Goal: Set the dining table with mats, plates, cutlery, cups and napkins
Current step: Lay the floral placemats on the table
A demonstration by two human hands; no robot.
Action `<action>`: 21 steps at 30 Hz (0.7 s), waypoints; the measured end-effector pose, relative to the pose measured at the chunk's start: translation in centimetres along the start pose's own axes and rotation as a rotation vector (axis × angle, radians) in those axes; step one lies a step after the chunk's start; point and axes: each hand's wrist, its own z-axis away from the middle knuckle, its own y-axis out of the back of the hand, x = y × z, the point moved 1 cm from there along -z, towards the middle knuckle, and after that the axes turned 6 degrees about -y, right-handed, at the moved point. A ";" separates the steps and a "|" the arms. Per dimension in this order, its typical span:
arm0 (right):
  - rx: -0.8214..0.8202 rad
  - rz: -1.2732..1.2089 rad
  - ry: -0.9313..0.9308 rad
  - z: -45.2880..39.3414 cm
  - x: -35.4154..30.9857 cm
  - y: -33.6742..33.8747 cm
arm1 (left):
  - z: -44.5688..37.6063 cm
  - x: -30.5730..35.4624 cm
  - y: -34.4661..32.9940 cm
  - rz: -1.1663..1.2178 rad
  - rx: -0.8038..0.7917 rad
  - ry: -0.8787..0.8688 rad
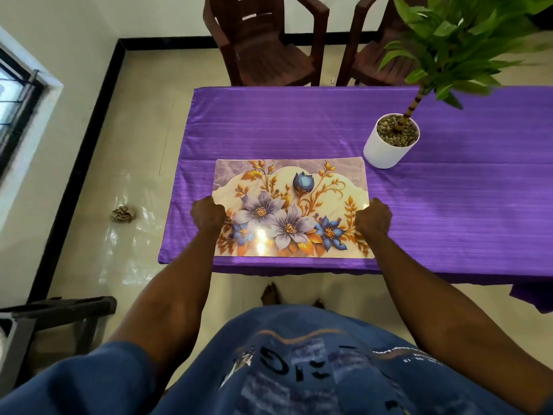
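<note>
Both hands curl at the floral mat (291,209), and I see it lying flat along the table's (449,205) near edge, by its left corner. Left hand (208,215) grips the mat's left edge, right hand (373,217) grips its right edge. White plant pot (389,143) stands just beyond the mat's far right corner.

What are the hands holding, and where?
The mat: left hand grips its left edge, right hand its right edge, as it lies on the table.
</note>
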 end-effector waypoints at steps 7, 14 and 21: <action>0.018 0.007 -0.042 0.7 -0.3 0.4 | 1.7 1.1 0.5 -0.027 0.027 -0.023; 0.003 0.014 -0.048 0.8 -0.2 0.4 | 1.6 0.4 0.6 0.036 0.007 -0.009; 0.005 0.031 -0.055 1.0 0.1 0.5 | 2.5 0.9 0.8 0.011 0.014 -0.027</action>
